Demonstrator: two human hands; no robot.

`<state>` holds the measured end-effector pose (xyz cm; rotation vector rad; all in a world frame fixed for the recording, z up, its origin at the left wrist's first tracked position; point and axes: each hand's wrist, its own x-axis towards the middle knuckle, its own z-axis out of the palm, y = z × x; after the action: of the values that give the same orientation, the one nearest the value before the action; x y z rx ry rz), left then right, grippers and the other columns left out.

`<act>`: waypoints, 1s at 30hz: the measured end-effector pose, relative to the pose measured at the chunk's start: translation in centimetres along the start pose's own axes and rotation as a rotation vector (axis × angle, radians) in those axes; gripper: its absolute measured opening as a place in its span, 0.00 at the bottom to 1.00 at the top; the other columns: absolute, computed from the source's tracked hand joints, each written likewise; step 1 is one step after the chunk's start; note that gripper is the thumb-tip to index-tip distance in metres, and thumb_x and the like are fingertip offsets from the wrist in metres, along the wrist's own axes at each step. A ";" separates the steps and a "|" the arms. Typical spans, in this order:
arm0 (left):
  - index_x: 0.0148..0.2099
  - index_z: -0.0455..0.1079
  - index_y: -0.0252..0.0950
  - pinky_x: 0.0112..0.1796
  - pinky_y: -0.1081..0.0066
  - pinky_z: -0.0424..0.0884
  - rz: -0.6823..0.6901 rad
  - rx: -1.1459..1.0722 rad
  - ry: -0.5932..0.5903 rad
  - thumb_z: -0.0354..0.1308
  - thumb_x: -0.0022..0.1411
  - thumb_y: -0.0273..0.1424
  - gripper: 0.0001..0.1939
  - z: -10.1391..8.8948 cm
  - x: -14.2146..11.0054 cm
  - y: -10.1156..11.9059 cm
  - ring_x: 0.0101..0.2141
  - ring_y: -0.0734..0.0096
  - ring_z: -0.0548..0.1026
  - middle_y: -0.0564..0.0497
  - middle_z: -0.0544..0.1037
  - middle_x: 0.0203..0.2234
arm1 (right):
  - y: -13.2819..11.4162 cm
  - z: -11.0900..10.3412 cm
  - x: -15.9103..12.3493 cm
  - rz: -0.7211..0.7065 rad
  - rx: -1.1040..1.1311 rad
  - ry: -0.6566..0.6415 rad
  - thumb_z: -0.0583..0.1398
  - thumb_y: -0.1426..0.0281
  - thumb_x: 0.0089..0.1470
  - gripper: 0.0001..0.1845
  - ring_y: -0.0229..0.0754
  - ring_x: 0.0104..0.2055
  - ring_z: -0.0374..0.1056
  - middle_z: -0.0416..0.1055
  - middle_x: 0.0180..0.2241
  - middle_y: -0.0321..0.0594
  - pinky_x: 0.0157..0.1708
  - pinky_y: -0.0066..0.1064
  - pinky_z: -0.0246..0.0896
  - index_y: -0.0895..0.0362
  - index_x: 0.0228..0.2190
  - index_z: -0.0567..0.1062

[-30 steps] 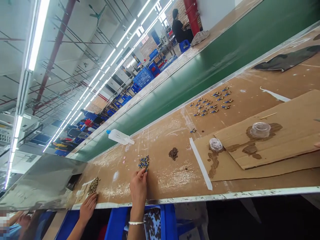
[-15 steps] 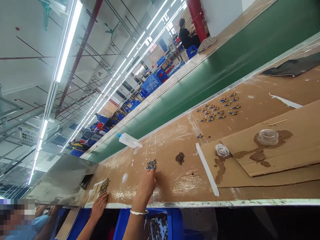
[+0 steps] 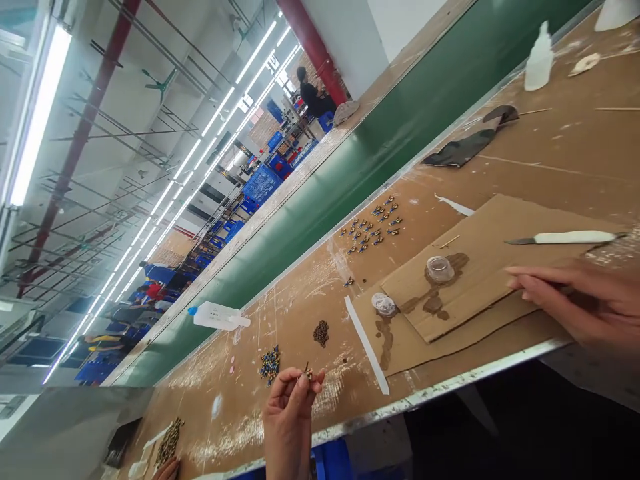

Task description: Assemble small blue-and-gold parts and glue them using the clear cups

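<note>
My left hand (image 3: 290, 417) is raised just above the table's near edge, thumb and fingers pinched on a small dark and gold piece (image 3: 307, 373). Just beyond it lies a small heap of blue and gold pieces (image 3: 270, 363), and a heap of brown pieces (image 3: 321, 332) sits further right. My right hand (image 3: 575, 300) rests on the cardboard sheet (image 3: 500, 233) at the right, fingers stretched out and holding nothing that I can see. A knife with a white handle (image 3: 565, 237) lies beyond it.
Rows of blue and gold pieces (image 3: 373, 230) lie near the green conveyor belt (image 3: 400, 127). Two clear dishes (image 3: 440, 269) (image 3: 384, 304), stains, a white strip (image 3: 367, 345), a lying bottle (image 3: 217, 315), an upright bottle (image 3: 540, 60), a dark cloth (image 3: 460, 150). Another person's hand (image 3: 167, 470) is by a brown heap (image 3: 170, 440).
My left hand has lifted from the blue and gold heap with one piece pinched. The view swung right, and my right hand came into view on the cardboard.
</note>
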<state>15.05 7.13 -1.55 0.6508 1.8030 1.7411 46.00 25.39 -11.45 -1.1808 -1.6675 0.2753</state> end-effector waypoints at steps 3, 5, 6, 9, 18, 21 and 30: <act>0.29 0.74 0.37 0.44 0.59 0.73 -0.028 -0.019 -0.025 0.72 0.39 0.33 0.13 1.7 0.0 0.5 0.21 0.76 0.74 0.54 0.76 0.18 | -1.0 -0.8 0.7 -0.078 -0.019 -0.015 0.52 0.58 0.61 0.17 0.35 0.31 0.72 0.76 0.32 0.39 0.27 0.26 0.64 0.55 0.34 0.74; 0.29 0.76 0.37 0.43 0.59 0.74 -0.021 -0.008 -0.006 0.73 0.35 0.34 0.15 2.5 0.2 0.6 0.21 0.76 0.74 0.54 0.76 0.17 | -1.4 -1.1 1.1 -0.142 0.006 0.010 0.54 0.65 0.61 0.10 0.33 0.29 0.72 0.76 0.31 0.40 0.26 0.25 0.64 0.55 0.35 0.74; 0.28 0.76 0.37 0.42 0.60 0.74 -0.020 -0.001 0.004 0.73 0.34 0.35 0.16 2.9 0.2 0.6 0.20 0.76 0.74 0.53 0.77 0.17 | -1.5 -1.1 1.3 -0.173 0.028 0.027 0.55 0.67 0.60 0.08 0.33 0.29 0.72 0.76 0.31 0.39 0.26 0.24 0.64 0.55 0.36 0.74; 0.26 0.76 0.37 0.40 0.62 0.75 -0.014 0.035 -0.019 0.74 0.30 0.36 0.17 4.7 0.3 0.7 0.20 0.75 0.74 0.53 0.76 0.16 | -1.3 -0.9 1.5 -0.242 0.099 0.080 0.58 0.74 0.57 0.06 0.33 0.29 0.71 0.75 0.31 0.38 0.28 0.24 0.64 0.55 0.38 0.72; 0.31 0.77 0.36 0.31 0.78 0.73 0.221 0.538 -0.182 0.69 0.39 0.42 0.17 13.5 0.7 2.7 0.26 0.73 0.75 0.51 0.78 0.23 | -1.0 -0.6 2.1 -0.248 0.296 0.123 0.56 0.78 0.57 0.08 0.32 0.26 0.65 0.70 0.25 0.37 0.27 0.24 0.60 0.59 0.39 0.71; 0.33 0.77 0.37 0.34 0.75 0.73 0.278 0.643 -0.322 0.67 0.43 0.43 0.17 16.5 1.4 3.3 0.30 0.70 0.76 0.50 0.79 0.28 | -1.0 -0.6 2.3 -0.262 0.304 0.157 0.55 0.78 0.57 0.07 0.32 0.26 0.63 0.69 0.24 0.37 0.27 0.24 0.60 0.61 0.37 0.71; 0.32 0.75 0.35 0.32 0.78 0.69 0.118 0.509 -0.369 0.69 0.43 0.38 0.15 21.1 3.9 2.6 0.27 0.77 0.73 0.53 0.76 0.22 | -0.4 -0.7 2.7 -0.257 0.297 0.203 0.53 0.76 0.59 0.07 0.34 0.26 0.63 0.68 0.24 0.39 0.26 0.25 0.59 0.63 0.35 0.72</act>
<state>26.44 25.37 0.59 1.2155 1.9670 1.1212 46.36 27.06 -9.27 -0.7393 -1.5188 0.2243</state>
